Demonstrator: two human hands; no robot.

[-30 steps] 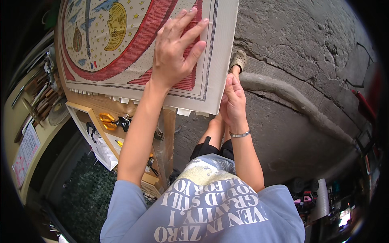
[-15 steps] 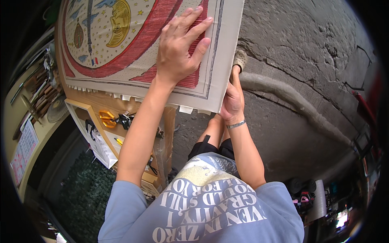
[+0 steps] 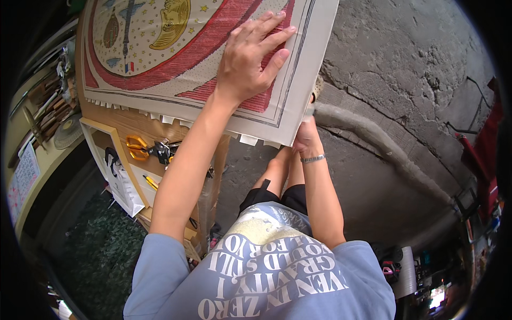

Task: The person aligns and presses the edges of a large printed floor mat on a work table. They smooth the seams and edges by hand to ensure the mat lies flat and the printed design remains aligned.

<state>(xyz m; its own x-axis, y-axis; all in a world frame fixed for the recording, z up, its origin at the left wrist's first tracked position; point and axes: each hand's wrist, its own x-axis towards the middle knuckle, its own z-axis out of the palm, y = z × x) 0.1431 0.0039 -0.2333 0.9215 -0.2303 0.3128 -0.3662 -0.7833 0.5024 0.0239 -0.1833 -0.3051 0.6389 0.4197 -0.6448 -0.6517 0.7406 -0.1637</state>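
Printed board [image 3: 176,64] under left fingers [image 3: 266,37]

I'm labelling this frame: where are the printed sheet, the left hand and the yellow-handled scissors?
printed sheet [image 3: 160,69], head view, red band.
left hand [image 3: 250,64], head view, back of hand.
yellow-handled scissors [image 3: 137,148], head view, handle loops.

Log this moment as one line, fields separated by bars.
left hand flat on printed board, fingers spread | right hand under board's near corner, grip hidden | scissors on shelf below, untouched

Blue lettered T-shirt [image 3: 266,277], black shorts [image 3: 277,196], bracelet [image 3: 312,158]
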